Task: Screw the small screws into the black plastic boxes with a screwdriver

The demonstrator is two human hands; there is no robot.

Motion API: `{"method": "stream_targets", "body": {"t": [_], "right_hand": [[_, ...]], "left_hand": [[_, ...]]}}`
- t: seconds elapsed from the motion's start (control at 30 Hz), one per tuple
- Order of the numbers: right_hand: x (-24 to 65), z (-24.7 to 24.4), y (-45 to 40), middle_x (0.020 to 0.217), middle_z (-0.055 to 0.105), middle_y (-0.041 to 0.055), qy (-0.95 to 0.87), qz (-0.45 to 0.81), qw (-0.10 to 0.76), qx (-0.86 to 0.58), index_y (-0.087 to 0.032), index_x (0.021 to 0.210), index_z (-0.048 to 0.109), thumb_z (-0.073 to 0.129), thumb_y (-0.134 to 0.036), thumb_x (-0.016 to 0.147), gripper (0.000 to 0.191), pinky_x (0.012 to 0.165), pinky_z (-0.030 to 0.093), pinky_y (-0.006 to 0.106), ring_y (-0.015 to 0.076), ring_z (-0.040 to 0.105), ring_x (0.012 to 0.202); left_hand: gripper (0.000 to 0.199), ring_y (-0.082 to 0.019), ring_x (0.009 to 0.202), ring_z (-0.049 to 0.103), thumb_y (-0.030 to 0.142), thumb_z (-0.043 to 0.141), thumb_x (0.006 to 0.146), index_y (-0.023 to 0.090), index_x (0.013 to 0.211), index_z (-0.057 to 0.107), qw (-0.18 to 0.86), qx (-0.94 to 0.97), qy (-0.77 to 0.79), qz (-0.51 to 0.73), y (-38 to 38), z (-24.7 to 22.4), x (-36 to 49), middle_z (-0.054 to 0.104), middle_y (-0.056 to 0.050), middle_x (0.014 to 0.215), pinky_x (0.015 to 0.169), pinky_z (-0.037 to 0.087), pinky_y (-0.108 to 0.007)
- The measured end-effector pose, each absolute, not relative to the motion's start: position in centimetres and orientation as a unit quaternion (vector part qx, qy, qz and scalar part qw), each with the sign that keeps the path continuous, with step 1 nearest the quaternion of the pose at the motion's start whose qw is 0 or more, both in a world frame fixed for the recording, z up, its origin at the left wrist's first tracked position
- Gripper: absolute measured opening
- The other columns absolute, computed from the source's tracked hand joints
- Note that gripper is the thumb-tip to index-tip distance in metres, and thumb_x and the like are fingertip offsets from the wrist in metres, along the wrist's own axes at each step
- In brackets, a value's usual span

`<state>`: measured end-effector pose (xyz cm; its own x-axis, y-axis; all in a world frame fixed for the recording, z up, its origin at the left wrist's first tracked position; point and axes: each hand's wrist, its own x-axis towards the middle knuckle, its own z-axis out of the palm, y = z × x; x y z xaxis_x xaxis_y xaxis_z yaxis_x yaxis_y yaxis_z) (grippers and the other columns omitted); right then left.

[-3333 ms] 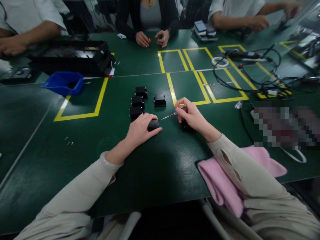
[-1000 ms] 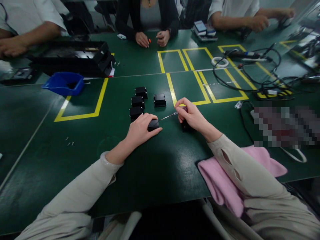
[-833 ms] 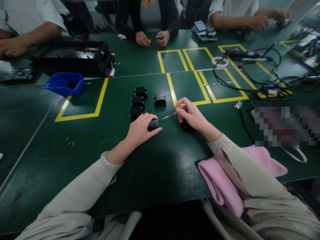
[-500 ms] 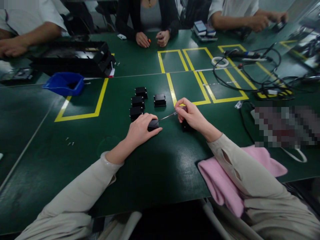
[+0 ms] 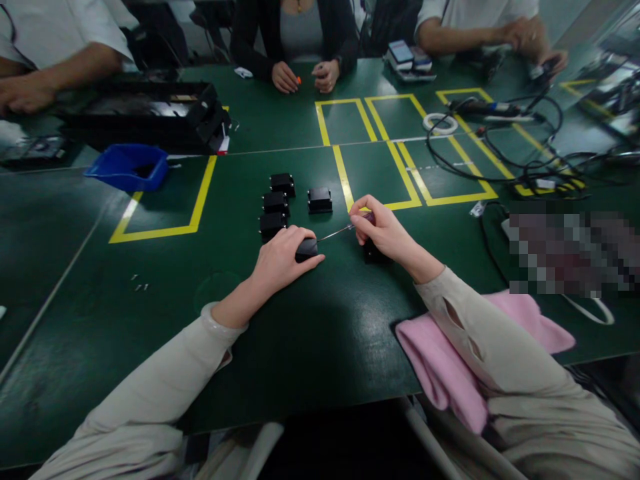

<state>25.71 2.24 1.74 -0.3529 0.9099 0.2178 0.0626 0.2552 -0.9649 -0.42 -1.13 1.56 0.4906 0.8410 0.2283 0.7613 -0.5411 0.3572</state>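
Note:
My left hand is closed around a small black box and holds it against the green table. In my right hand is a screwdriver; the fingers wrap its handle, and its thin shaft points left, the tip at the box's right side. Another black box lies partly hidden beneath my right hand. Beyond my left hand stand similar black boxes in a column, with silvery screw ends at their sides. One more black box sits apart to their right.
A blue bin and a long black tray stand at the left. Loose screws lie nearer me. Tangled cables spread at the right, a pink cloth under my right forearm. Co-workers' hands rest across the table.
My hands, the screwdriver and the held box look almost the same. Across the table at the right, a co-worker's hands have shifted.

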Motion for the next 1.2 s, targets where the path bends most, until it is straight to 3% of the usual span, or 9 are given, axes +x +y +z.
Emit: {"method": "stream_targets", "body": {"t": [0.1, 0.27, 0.47, 0.63, 0.83, 1.03, 1.2], "right_hand": [[25.76, 1.88, 2.20, 0.056, 0.053, -0.0108, -0.668, 0.486, 0.428, -0.367, -0.022, 0.100, 0.050, 0.064, -0.034, 0.102, 0.018, 0.051, 0.040, 0.022, 0.0090, 0.054, 0.048], [25.75, 1.91, 2.15, 0.051, 0.043, -0.0131, -0.663, 0.488, 0.414, -0.388, -0.023, 0.097, 0.050, 0.058, -0.038, 0.104, 0.018, 0.046, 0.036, 0.022, 0.0096, 0.051, 0.043], [25.76, 1.83, 2.18, 0.056, 0.053, -0.0112, -0.672, 0.486, 0.426, -0.362, -0.022, 0.101, 0.050, 0.061, -0.030, 0.101, 0.013, 0.052, 0.040, 0.022, 0.0089, 0.054, 0.048], [25.70, 1.77, 2.15, 0.050, 0.041, -0.0138, -0.662, 0.492, 0.417, -0.382, -0.023, 0.096, 0.051, 0.057, -0.038, 0.105, 0.019, 0.048, 0.037, 0.023, 0.0089, 0.049, 0.043], [25.75, 1.86, 2.17, 0.057, 0.053, -0.0112, -0.671, 0.484, 0.427, -0.365, -0.023, 0.102, 0.050, 0.059, -0.026, 0.101, 0.010, 0.053, 0.040, 0.022, 0.0087, 0.054, 0.049], [25.65, 1.80, 2.13, 0.051, 0.041, -0.0139, -0.663, 0.486, 0.422, -0.383, -0.023, 0.097, 0.049, 0.056, -0.037, 0.105, 0.017, 0.047, 0.037, 0.022, 0.0090, 0.049, 0.043], [25.79, 1.68, 2.26, 0.057, 0.049, -0.0116, -0.672, 0.489, 0.424, -0.361, -0.023, 0.101, 0.048, 0.059, -0.029, 0.103, 0.013, 0.051, 0.039, 0.022, 0.0090, 0.053, 0.048]], "left_hand": [[0.034, -0.030, 0.104, 0.067, 0.051, 0.067, 0.098, 0.021, 0.113, 0.064, 0.105, 0.857, 0.468, 0.191, -1.16, 1.57, -0.45, 0.071, -0.009, 0.113, 0.089, 0.054, -0.042], [0.034, -0.030, 0.105, 0.067, 0.051, 0.067, 0.099, 0.021, 0.114, 0.064, 0.105, 0.857, 0.466, 0.195, -1.16, 1.51, -0.46, 0.071, -0.009, 0.113, 0.089, 0.054, -0.042], [0.035, -0.030, 0.106, 0.067, 0.052, 0.067, 0.098, 0.020, 0.114, 0.064, 0.105, 0.856, 0.468, 0.192, -1.07, 1.47, -0.56, 0.071, -0.010, 0.114, 0.089, 0.054, -0.042], [0.035, -0.030, 0.106, 0.067, 0.051, 0.067, 0.099, 0.020, 0.114, 0.064, 0.102, 0.857, 0.466, 0.197, -1.03, 1.36, -0.62, 0.071, -0.010, 0.114, 0.089, 0.054, -0.042], [0.034, -0.030, 0.107, 0.066, 0.052, 0.067, 0.098, 0.022, 0.113, 0.063, 0.110, 0.853, 0.471, 0.193, -1.04, 1.43, -0.56, 0.071, -0.009, 0.114, 0.090, 0.054, -0.042], [0.034, -0.031, 0.106, 0.066, 0.051, 0.067, 0.097, 0.022, 0.113, 0.064, 0.112, 0.851, 0.475, 0.193, -1.13, 1.59, -0.46, 0.071, -0.009, 0.113, 0.091, 0.054, -0.043], [0.035, -0.031, 0.107, 0.066, 0.053, 0.067, 0.096, 0.023, 0.114, 0.064, 0.118, 0.848, 0.480, 0.190, -1.15, 1.66, -0.48, 0.071, -0.009, 0.114, 0.090, 0.054, -0.043]]}}
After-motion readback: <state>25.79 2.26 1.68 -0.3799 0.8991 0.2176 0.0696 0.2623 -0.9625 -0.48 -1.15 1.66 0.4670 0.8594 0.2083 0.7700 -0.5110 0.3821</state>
